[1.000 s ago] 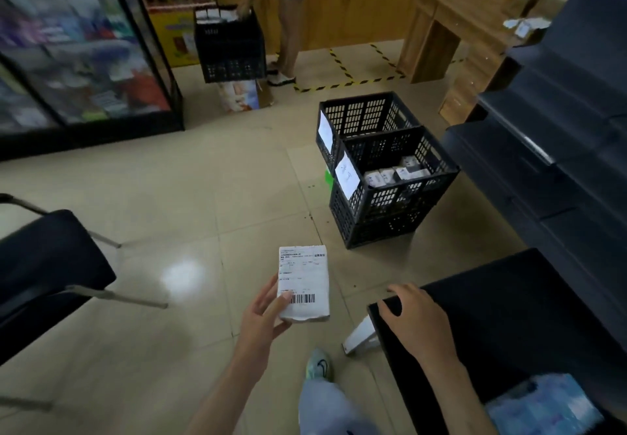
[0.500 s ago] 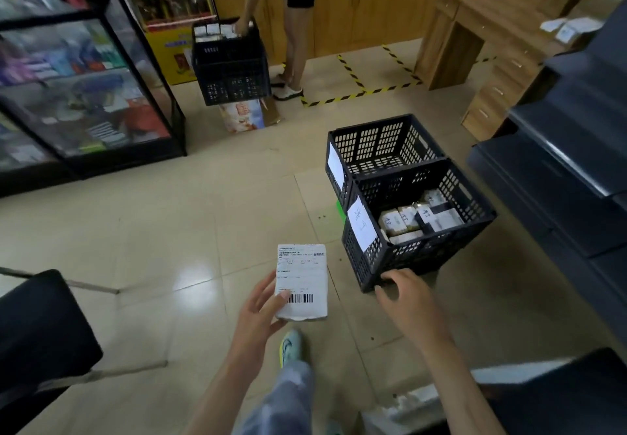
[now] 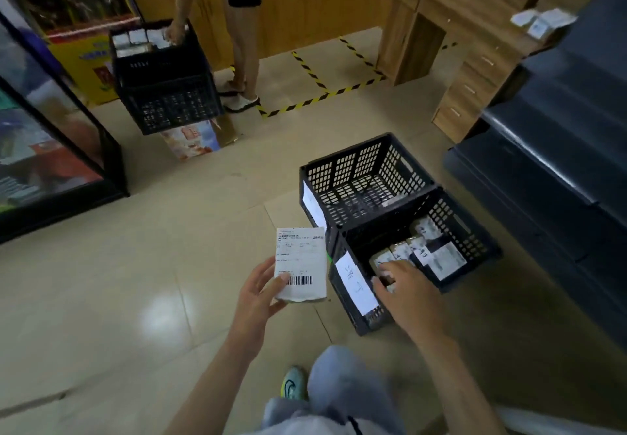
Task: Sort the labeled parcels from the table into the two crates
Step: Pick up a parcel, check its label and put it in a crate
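Glass fronts the display cabinet [image 3: 51,135] at the far left, its shelves a blur of coloured goods. Just right of it a black crate [image 3: 166,95] full of white-labelled parcels sits on a printed cardboard box [image 3: 195,137], and another person [image 3: 244,27] stands behind it with one hand down among the contents. Yellow-and-black hazard tape [image 3: 322,95] marks off a patch of the tiled floor beyond. Lower down, the left hand [image 3: 261,292] grips the labeled parcel [image 3: 300,265], a small pack wrapped in a white shipping label, held upright above the floor just left of the two crates, with the thumb pressed on the front beside the barcode and the fingers behind. The far crate [image 3: 359,166] and the near crate [image 3: 456,217] stand touching on the floor, each with a paper sign on its left-facing wall; the near crate's sign [image 3: 356,281] is handwritten. Several sorted parcels [image 3: 441,258] lie inside the near crate. The right hand [image 3: 407,295] reaches over that crate's near corner with its fingers loosely spread and holding nothing; whether the fingertips touch a parcel cannot be told. A wooden desk [image 3: 475,61] with drawers and dark stepped shelving [image 3: 559,163] fill the right side.
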Available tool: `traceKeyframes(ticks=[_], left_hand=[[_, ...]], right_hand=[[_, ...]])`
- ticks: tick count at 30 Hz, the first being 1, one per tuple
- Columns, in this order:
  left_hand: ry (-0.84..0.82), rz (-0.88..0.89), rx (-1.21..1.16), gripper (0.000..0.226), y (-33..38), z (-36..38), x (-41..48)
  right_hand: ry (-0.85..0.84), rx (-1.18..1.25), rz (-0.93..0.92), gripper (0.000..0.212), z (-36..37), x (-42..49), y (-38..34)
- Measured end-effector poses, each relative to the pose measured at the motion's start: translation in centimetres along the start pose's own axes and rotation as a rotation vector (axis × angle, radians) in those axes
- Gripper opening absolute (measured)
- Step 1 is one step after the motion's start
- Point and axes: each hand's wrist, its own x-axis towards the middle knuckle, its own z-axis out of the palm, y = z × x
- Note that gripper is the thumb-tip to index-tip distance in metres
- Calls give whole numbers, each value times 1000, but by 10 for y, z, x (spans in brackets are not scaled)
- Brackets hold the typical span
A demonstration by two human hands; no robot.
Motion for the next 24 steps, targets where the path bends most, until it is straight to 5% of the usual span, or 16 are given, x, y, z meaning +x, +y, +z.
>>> traceKeyframes(ticks=[24], left_hand=[[-463,-286,388,49,122,197,460]], right_hand=[[103,78,516,33,-17,327,52]])
